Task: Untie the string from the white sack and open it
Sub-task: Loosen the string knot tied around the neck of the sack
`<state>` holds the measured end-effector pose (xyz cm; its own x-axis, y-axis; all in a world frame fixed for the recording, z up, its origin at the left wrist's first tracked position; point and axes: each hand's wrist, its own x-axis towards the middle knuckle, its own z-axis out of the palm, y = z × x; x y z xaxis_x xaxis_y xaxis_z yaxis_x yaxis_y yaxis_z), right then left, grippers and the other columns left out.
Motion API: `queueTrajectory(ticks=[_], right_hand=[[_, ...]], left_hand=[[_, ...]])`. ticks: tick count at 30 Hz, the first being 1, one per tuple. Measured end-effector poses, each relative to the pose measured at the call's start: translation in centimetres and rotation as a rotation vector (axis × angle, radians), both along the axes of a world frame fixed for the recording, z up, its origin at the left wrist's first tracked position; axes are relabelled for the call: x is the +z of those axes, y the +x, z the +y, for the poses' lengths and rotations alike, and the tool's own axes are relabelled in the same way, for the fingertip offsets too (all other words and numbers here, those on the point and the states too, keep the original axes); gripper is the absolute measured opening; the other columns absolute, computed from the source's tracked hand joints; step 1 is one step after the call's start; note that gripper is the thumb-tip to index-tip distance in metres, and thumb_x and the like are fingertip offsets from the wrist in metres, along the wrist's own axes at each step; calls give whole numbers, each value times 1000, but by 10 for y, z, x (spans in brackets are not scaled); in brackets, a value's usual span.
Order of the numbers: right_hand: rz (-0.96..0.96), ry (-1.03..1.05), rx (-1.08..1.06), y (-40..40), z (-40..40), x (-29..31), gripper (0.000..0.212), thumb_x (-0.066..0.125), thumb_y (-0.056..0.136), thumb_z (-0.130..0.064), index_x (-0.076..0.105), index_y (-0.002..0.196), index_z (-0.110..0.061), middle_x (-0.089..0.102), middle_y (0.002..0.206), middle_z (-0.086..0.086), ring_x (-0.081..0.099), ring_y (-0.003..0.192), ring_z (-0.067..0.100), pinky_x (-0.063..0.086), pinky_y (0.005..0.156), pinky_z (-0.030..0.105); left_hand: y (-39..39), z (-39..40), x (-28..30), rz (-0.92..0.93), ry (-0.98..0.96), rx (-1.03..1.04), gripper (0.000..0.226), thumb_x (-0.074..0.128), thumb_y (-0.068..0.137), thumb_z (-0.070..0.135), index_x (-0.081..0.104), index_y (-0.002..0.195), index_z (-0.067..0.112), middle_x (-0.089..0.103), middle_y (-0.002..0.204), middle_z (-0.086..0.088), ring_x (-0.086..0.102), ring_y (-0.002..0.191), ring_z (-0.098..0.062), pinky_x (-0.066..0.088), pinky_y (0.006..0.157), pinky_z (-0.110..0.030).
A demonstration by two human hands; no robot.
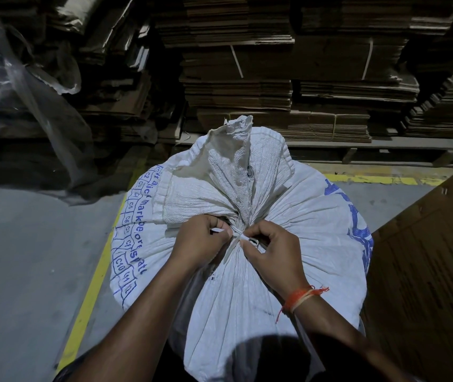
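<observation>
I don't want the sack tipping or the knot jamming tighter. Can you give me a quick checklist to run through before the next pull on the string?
1. Both hands on the tie: ok. The left hand and right hand pinch the string at the gathered neck.
2. Which strand is the loose end: cannot tell; the fingers cover the knot.
3. Sack upright and steady: ok. The white sack stands full, neck on top.
4. Neck still closed: ok. The cloth is bunched tightly below the loose flap.
5. Room to work: ok. Open floor on the left, though a cardboard sheet stands close on the right.
</observation>
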<state>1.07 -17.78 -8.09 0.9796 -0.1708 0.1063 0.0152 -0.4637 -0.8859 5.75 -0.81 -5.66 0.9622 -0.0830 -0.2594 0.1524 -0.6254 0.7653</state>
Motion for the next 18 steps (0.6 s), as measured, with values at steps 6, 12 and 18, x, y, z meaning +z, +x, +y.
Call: queueTrajectory(ticks=[6, 12, 18], right_hand=[[-5, -6, 7, -1, 0, 2, 12, 82, 79, -15, 71, 79, -20, 72, 75, -6, 67, 74, 11, 56, 71, 31], [-2, 9, 3, -1, 0, 3, 14, 82, 78, -11, 71, 79, -19, 72, 75, -5, 68, 75, 12, 57, 72, 31], [-6, 2, 2, 0, 0, 2, 15, 83, 77, -11, 70, 77, -20, 71, 74, -6, 67, 72, 12, 56, 70, 31]], left_hand=[[0, 0, -1, 9, -19, -4, 10, 75, 88, 24, 80, 80, 20, 79, 73, 1, 67, 64, -7, 54, 71, -29], [0, -1, -3, 5, -34, -23, 11, 75, 88, 24, 79, 78, 22, 71, 59, 7, 58, 47, 3, 45, 61, -22], [0, -3, -6, 17, -71, -24, 12, 72, 80, 35, 77, 72, 28, 74, 62, 5, 63, 54, -5, 50, 66, -27]])
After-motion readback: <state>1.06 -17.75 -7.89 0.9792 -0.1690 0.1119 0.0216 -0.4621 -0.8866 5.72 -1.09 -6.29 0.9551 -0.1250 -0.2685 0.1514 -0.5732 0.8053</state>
